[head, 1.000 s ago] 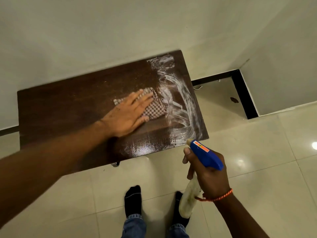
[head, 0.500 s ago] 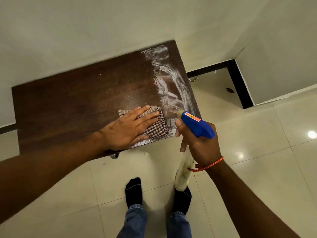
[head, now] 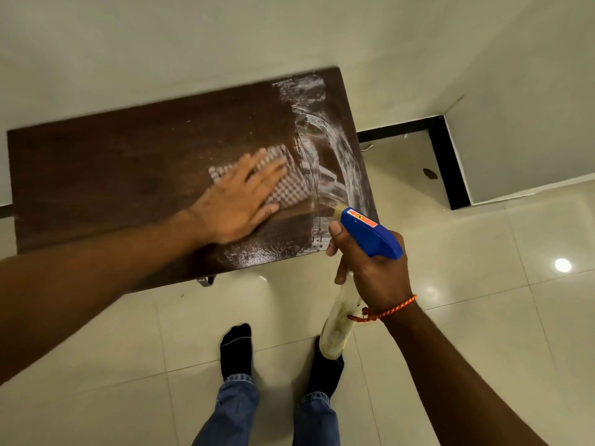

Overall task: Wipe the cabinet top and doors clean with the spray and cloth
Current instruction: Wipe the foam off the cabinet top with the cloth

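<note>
The left hand (head: 236,201) lies flat on the cloth (head: 283,185), with the fingers stretched out and pressing it down on the cabinet top (head: 112,175); they do not close around it. The cloth is checked and sits right of the middle of the top, at the edge of the white foam streaks (head: 335,162) that cover the right end. The hand looks a little blurred, so I judge it is in a wiping stroke.

The right hand (head: 373,275) grips the spray (head: 367,235) by its neck, with one finger near the trigger. The blue head points toward the right front corner of the top, and the pale bottle hangs down over the floor (head: 483,284). I cannot tell if the trigger is pressed.

The step in hand is the wiping of the top. The left part looks dark and mostly dry, while the right end and the front edge carry foam and wet spots. The next move calls for strokes of the cloth to the right, through the foam and up to the back corner. The doors are not visible from here; I think they come after.
</note>
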The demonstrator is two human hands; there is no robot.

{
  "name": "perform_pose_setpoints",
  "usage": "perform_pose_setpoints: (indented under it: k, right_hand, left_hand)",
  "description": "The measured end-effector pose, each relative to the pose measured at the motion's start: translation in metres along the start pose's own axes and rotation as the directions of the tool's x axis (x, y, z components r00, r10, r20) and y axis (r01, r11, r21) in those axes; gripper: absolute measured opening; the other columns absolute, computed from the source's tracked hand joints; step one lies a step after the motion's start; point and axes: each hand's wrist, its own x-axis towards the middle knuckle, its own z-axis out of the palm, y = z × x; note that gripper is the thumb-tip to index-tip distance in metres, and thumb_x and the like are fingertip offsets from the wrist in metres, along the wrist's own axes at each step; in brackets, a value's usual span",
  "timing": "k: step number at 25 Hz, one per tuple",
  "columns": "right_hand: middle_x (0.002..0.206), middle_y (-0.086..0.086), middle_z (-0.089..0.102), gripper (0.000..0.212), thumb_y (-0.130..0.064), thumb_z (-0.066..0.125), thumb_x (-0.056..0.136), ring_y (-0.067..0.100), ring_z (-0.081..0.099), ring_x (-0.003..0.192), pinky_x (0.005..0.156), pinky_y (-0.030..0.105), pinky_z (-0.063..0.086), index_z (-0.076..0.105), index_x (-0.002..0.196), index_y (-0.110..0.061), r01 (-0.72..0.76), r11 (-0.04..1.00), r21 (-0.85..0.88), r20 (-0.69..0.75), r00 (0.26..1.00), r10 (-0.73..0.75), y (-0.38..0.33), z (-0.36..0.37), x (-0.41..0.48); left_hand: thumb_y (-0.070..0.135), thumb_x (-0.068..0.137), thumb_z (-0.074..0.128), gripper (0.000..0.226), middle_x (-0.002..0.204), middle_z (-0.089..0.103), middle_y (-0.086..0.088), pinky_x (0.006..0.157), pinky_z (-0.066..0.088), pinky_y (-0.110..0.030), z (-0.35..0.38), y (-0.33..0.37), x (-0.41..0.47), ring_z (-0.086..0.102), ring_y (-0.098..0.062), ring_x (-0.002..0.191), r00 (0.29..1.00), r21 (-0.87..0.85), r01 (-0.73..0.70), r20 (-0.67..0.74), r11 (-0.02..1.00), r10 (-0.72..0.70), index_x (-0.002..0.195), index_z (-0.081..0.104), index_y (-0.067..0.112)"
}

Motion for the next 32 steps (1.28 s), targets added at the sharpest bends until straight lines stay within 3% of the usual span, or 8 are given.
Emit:
perform_pose_setpoints:
  k: [4,6,11,14,19,23,28,32]
  right_hand:
    - [0.062,0.016,0.068,0.037,-0.045,0.064,0.092,0.027,0.063,0.042,0.055,0.033,0.054,0.07,0.083,-0.01,0.015,0.999,-0.043,0.008,1.0,-0.015,0.0,0.004,0.01]
    - [0.063,0.013,0.069,0.032,-0.044,0.065,0.092,0.027,0.062,0.042,0.052,0.033,0.054,0.07,0.085,-0.013,0.023,1.0,-0.021,-0.012,1.0,-0.023,-0.004,0.007,0.015]
    - [0.066,-0.002,0.071,0.014,-0.038,0.062,0.089,0.025,0.062,0.041,0.051,0.024,0.052,0.069,0.089,-0.027,0.046,0.999,0.007,0.0,0.999,-0.046,-0.01,0.012,0.022]
    - [0.066,0.002,0.07,0.015,-0.039,0.063,0.088,0.027,0.062,0.041,0.05,0.025,0.052,0.07,0.089,-0.025,0.052,0.999,0.007,0.009,0.999,-0.052,-0.009,0.011,0.023]
    - [0.065,0.007,0.07,0.014,-0.035,0.065,0.091,0.03,0.06,0.04,0.047,0.033,0.052,0.07,0.082,-0.025,0.048,0.998,0.027,0.003,0.999,-0.048,-0.011,0.004,0.022]
    - [0.064,0.018,0.068,0.036,-0.047,0.067,0.088,0.029,0.062,0.042,0.049,0.031,0.051,0.07,0.087,-0.011,0.023,1.0,0.001,0.003,1.0,-0.023,-0.008,0.002,0.023]
    - [0.067,0.001,0.071,0.016,-0.041,0.066,0.087,0.023,0.06,0.04,0.046,0.028,0.052,0.068,0.103,-0.04,0.055,0.997,0.05,0.021,0.998,-0.056,-0.012,0.006,0.023]
    - [0.066,0.005,0.07,0.007,-0.049,0.069,0.084,0.023,0.06,0.04,0.049,0.032,0.052,0.072,0.091,-0.047,0.065,0.997,0.043,0.04,0.997,-0.066,-0.014,0.006,0.021]
  left_hand:
    - [0.055,0.108,0.028,0.07,0.171,0.006,-0.008,0.129,0.005,-0.048,0.015,0.025,-0.046,0.0,-0.033,0.158,0.948,0.064,-0.306,0.115,0.95,0.298,0.163,0.007,0.015]
    - [0.055,0.108,0.027,0.07,0.171,0.004,-0.007,0.128,0.005,-0.047,0.004,-0.003,-0.023,-0.002,-0.031,0.158,0.932,0.075,-0.351,0.124,0.933,0.34,0.163,0.007,0.016]
    - [0.065,0.103,0.008,0.082,0.171,0.01,-0.014,0.128,0.01,-0.055,-0.037,-0.095,0.07,0.007,-0.039,0.156,0.994,-0.025,0.097,0.061,0.995,-0.095,0.163,0.01,0.009]
    - [0.058,0.106,0.016,0.075,0.171,0.011,-0.012,0.128,0.002,-0.052,-0.03,-0.077,0.074,0.005,-0.039,0.157,0.987,-0.067,0.161,0.004,0.985,-0.162,0.163,0.012,0.009]
    - [0.056,0.107,0.019,0.07,0.171,0.01,-0.009,0.127,-0.002,-0.048,0.007,0.016,-0.008,0.0,-0.031,0.157,0.993,0.012,-0.117,0.025,0.993,0.117,0.163,0.005,0.015]
    - [0.055,0.108,0.025,0.067,0.17,0.011,-0.005,0.128,-0.002,-0.044,0.013,0.03,-0.038,0.006,-0.032,0.157,0.941,0.012,-0.331,0.08,0.943,0.33,0.163,0.014,0.018]
    - [0.056,0.107,0.018,0.071,0.171,0.005,-0.012,0.128,0.005,-0.051,-0.019,-0.037,0.046,0.001,-0.034,0.157,0.997,-0.041,0.069,0.021,0.997,-0.068,0.163,0.007,0.014]
    - [0.054,0.108,0.023,0.072,0.171,0.009,-0.012,0.128,0.001,-0.048,-0.035,-0.068,0.09,0.004,-0.036,0.157,0.974,-0.099,0.225,-0.009,0.969,-0.227,0.163,0.011,0.011]
